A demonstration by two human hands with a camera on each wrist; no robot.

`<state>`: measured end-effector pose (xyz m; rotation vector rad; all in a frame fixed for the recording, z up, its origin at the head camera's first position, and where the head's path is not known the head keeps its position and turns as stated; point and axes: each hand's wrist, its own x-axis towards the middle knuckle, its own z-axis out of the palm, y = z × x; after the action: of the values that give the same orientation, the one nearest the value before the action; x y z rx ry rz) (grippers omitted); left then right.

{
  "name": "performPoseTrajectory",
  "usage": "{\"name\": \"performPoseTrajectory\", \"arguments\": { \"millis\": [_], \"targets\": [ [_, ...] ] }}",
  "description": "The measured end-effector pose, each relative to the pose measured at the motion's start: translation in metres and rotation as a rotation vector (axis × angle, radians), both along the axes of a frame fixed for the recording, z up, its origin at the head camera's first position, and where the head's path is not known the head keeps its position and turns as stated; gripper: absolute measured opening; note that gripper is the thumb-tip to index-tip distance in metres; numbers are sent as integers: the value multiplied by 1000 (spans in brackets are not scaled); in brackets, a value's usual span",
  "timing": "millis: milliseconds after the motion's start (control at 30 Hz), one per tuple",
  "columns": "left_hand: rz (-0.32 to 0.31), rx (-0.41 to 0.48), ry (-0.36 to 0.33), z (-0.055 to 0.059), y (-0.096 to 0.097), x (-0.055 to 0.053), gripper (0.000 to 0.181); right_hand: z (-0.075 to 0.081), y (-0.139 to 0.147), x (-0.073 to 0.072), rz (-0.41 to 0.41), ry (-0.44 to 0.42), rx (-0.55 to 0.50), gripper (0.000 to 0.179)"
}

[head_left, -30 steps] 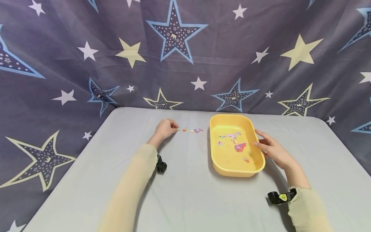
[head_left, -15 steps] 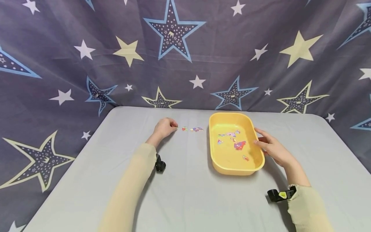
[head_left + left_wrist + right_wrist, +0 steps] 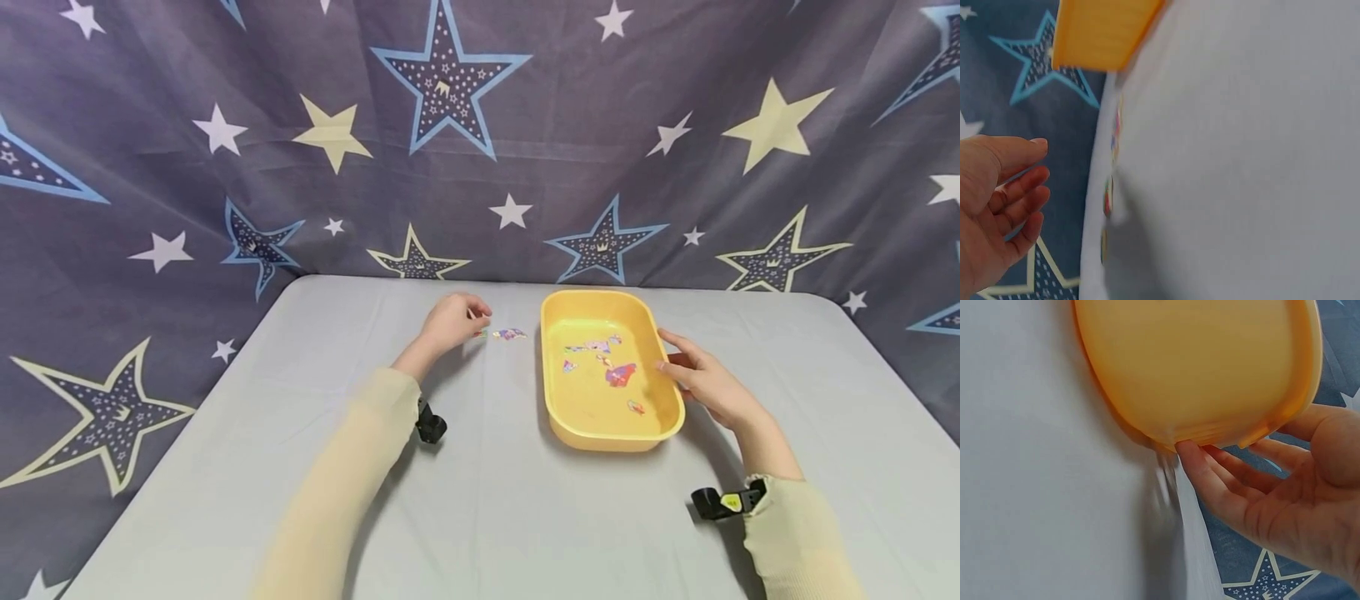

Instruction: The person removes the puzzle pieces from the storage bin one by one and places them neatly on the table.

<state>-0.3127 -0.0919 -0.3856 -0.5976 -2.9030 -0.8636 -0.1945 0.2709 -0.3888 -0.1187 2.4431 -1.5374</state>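
Observation:
My left hand (image 3: 454,320) hovers over the far part of the table, fingers loosely bent. The left wrist view shows nothing between this hand's thumb (image 3: 1025,149) and fingers. Below it lie small colourful flat cutouts in a row: a purple one (image 3: 510,334), a red-green one (image 3: 481,334) partly covered by the hand, and a thin one (image 3: 1104,245) hidden in the head view. My right hand (image 3: 708,387) holds the right side of a yellow plastic basin (image 3: 600,444), thumb at the rim, other fingers outside. Several cutouts lie in the basin, the largest a red-purple one (image 3: 621,376).
A pale grey cloth covers the table (image 3: 480,517). Behind and to the left hangs a dark curtain (image 3: 480,192) with stars. Black cameras are strapped to the left wrist (image 3: 431,423) and right wrist (image 3: 708,503).
My left hand has let go of the thin cutout at the row's left end, then lifted and moved right over the row. My right hand and the basin stay in place.

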Motion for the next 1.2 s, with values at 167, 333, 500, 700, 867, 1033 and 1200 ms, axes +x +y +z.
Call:
{"name": "performPoseTrajectory", "arguments": {
  "millis": [167,333,500,700,867,1033,1200],
  "targets": [
    [-49,-16,28,9,18,8,15,-1,0,-1,1,1,-3,66],
    [-97,4,24,18,35,15,15,-1,0,-1,1,6,0,65],
    [-148,21,37,25,53,25,16,-1,-1,-1,-4,0,8,66],
    [-216,32,49,29,74,35,16,-2,-2,-1,-8,-4,13,66],
    [-260,25,41,29,90,41,17,-1,-2,0,-7,-4,4,65],
    [-296,12,26,26,105,46,17,-1,-4,1,-4,-3,2,66],
    [-353,-28,25,22,121,52,17,-1,-3,1,0,1,7,66]
  ]
}}
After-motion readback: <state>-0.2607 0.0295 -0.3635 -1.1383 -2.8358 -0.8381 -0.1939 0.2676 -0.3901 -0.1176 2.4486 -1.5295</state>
